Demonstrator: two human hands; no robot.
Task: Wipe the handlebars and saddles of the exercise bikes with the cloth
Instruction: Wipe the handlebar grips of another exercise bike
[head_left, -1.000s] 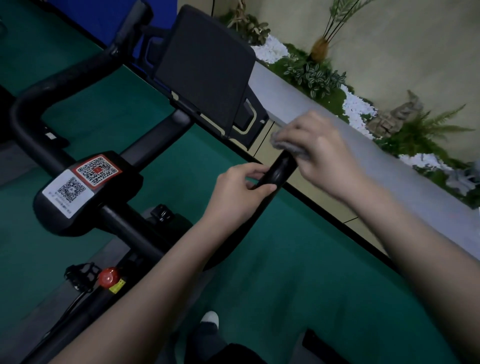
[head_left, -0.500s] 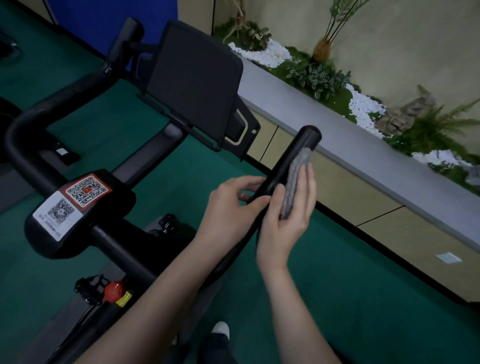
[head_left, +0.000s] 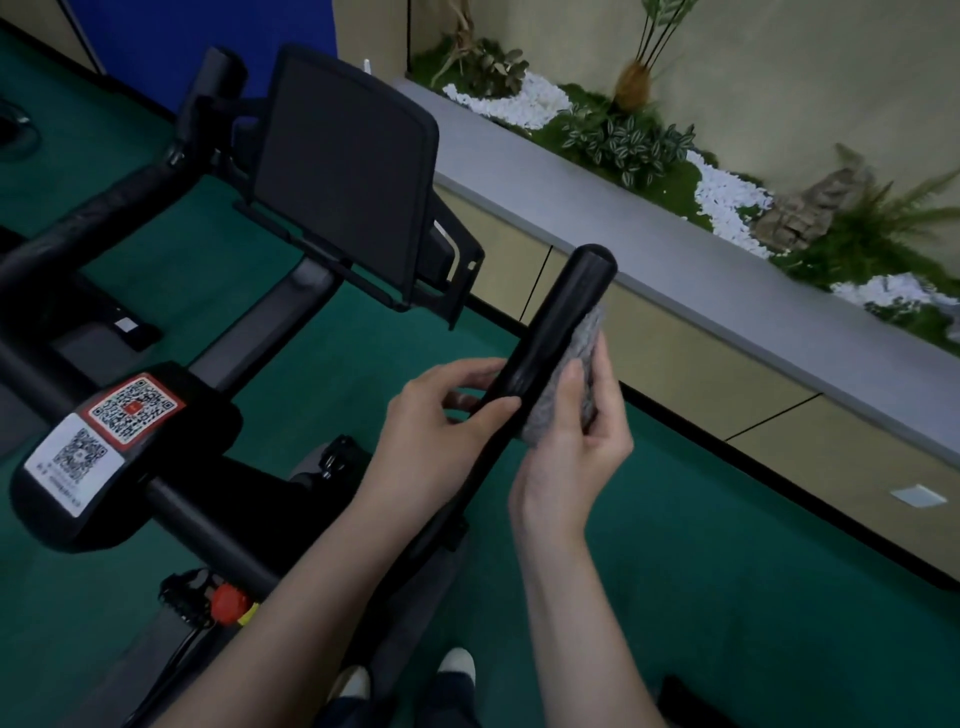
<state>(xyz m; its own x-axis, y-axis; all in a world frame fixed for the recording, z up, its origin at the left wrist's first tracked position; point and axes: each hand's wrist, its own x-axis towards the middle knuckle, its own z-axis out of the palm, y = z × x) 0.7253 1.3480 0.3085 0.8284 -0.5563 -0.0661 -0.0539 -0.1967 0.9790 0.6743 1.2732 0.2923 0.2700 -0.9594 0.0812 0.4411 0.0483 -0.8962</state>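
1. Two hands work on one bar: the left hand (head_left: 441, 410) grips the black, rounded right-hand horn of the handlebar (head_left: 563, 317), thumb across the front and fingers curled behind. Just above it the right hand (head_left: 571, 452) holds a folded grey fuzzy cloth (head_left: 586, 358) flat against the horn's outer side, thumb in front and fingers behind the cloth.
2. A second ago the right hand and cloth were cupped over the very tip of the horn. Now the tip stands bare and the cloth lies lengthwise below it, against the side of the shaft.
3. Against the half-second frame the change is small: the cloth sits slightly lower, so more of the black end shows above it.
4. The left hand has kept the same bracing hold throughout.
5. The view has also swung: the flat black screen (head_left: 348, 171) and the housing with its white and red QR-code stickers (head_left: 104, 436) sit differently in frame, though the bike itself seems not to have moved.
6. For the task, I judge the end cap is done and the wipe is running down the horn toward the left hand, which would have to give way for the cloth to pass.
7. The far left horn (head_left: 104, 208), the crossbar and the saddle, which is out of view, look like work left to do.
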